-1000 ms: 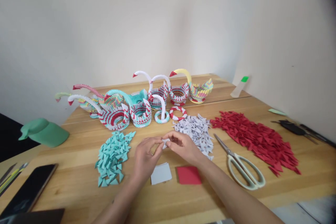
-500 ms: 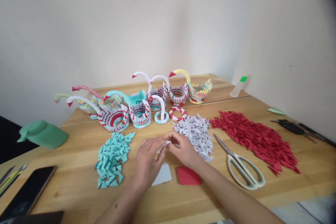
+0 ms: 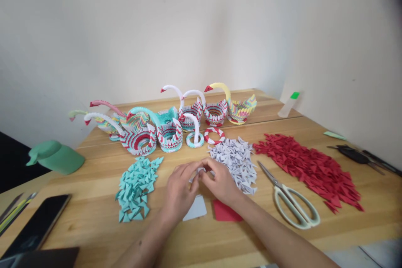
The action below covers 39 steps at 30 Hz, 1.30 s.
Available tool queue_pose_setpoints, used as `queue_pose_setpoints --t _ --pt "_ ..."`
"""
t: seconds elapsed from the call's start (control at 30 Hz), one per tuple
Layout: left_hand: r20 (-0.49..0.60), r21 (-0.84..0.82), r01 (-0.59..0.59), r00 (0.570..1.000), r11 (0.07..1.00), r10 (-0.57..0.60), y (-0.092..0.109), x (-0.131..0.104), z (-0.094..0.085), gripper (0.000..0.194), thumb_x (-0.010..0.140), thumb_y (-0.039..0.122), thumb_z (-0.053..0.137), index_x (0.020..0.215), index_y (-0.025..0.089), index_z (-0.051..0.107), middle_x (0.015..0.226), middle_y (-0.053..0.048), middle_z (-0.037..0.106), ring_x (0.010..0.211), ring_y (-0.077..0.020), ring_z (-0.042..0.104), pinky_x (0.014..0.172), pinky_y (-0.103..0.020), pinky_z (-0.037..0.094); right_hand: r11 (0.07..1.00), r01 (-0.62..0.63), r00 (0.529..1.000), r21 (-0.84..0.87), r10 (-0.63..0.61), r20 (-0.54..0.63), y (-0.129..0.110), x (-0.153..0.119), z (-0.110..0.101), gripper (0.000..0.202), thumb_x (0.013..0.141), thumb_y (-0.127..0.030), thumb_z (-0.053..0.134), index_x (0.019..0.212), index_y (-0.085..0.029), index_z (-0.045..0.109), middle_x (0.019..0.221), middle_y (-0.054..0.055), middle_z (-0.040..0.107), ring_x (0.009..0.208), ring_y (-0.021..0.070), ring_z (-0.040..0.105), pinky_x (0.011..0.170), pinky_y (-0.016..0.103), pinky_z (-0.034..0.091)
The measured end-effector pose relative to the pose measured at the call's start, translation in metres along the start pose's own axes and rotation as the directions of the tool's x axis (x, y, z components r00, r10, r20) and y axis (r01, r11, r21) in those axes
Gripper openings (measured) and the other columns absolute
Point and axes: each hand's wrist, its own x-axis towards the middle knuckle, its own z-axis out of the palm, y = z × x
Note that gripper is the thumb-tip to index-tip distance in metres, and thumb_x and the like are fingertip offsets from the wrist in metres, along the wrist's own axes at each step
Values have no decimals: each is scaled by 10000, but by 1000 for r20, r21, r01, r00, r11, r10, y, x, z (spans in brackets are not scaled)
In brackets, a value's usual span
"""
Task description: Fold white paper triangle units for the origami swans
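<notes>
My left hand and my right hand meet above the middle of the table, both with fingers pinched on a small white paper piece, mostly covered by the fingers. Below them lie a stack of white paper and a stack of red paper, the red one partly under my right wrist. A pile of folded white pieces is just beyond my right hand. Folded teal pieces form a pile left of my left hand.
Several paper swans stand at the back, near a red-and-white ring. Scissors and red folded pieces lie right. A phone and a green container are left.
The view has shifted slightly, so the table things appear a little further right. The fingers have closed more around the white piece, and less of it shows.
</notes>
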Motion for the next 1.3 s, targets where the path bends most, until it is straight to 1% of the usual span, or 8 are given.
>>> queue_pose_setpoints --t 0.2,0.33,0.43,0.57,0.7,0.8,1.0,1.3 --pt "16 -311 264 962 913 -273 -6 4 -2 361 747 65 475 1074 154 598 1044 -76 666 902 -173 637 827 -290 503 982 -23 988 187 -6 157 1 4 -8 209 915 -213 414 1008 -212 602 866 10 641 816 139 597 746 238 431" --pt "80 -491 328 940 807 -333 -9 5 -3 310 726 57 459 978 136 621 956 -81 681 881 -180 650 798 -283 518 983 -48 988 176 21 156 2 5 -7 165 888 -193 470 959 -208 619 819 -1 649 773 134 595 719 228 428" --pt "115 -544 351 931 762 -347 -12 4 -1 310 732 72 470 992 136 625 981 -88 678 906 -187 646 817 -295 513 985 -46 992 165 26 120 2 4 -5 110 869 -208 513 885 -200 622 812 0 651 758 136 589 709 231 426" --pt "133 -529 343 937 776 -323 -13 2 0 380 734 75 477 1081 141 619 1044 -93 663 937 -186 634 849 -303 499 989 -40 995 140 27 91 3 3 -4 103 851 -230 550 912 -201 628 852 15 663 774 148 595 719 245 434" --pt "178 -500 347 938 793 -298 -10 2 -1 537 733 61 472 1263 139 498 1077 -99 647 868 -158 639 800 -280 515 993 -17 988 118 -2 155 5 3 -5 198 871 -222 527 1044 -230 623 956 25 669 846 162 606 774 266 438" --pt "169 -444 312 950 840 -264 -8 3 -3 559 735 62 479 1287 145 473 1057 -89 655 839 -146 636 794 -268 515 995 -3 984 103 -15 177 7 5 -9 253 885 -209 504 1115 -242 605 1022 35 665 897 171 606 802 279 438" --pt "181 -377 307 950 874 -255 -6 4 -6 559 743 71 481 1298 142 461 1069 -86 655 839 -141 645 792 -254 513 994 85 963 76 -101 250 7 8 -13 241 876 -157 518 1049 -256 652 957 13 673 876 155 604 783 259 425" --pt "135 -301 256 965 919 -225 -5 5 -7 531 744 78 506 1267 164 494 1039 -65 671 804 -132 647 783 -253 511 999 38 978 35 -44 205 5 6 -13 145 860 -213 545 964 -216 646 883 18 666 783 145 597 706 242 425"
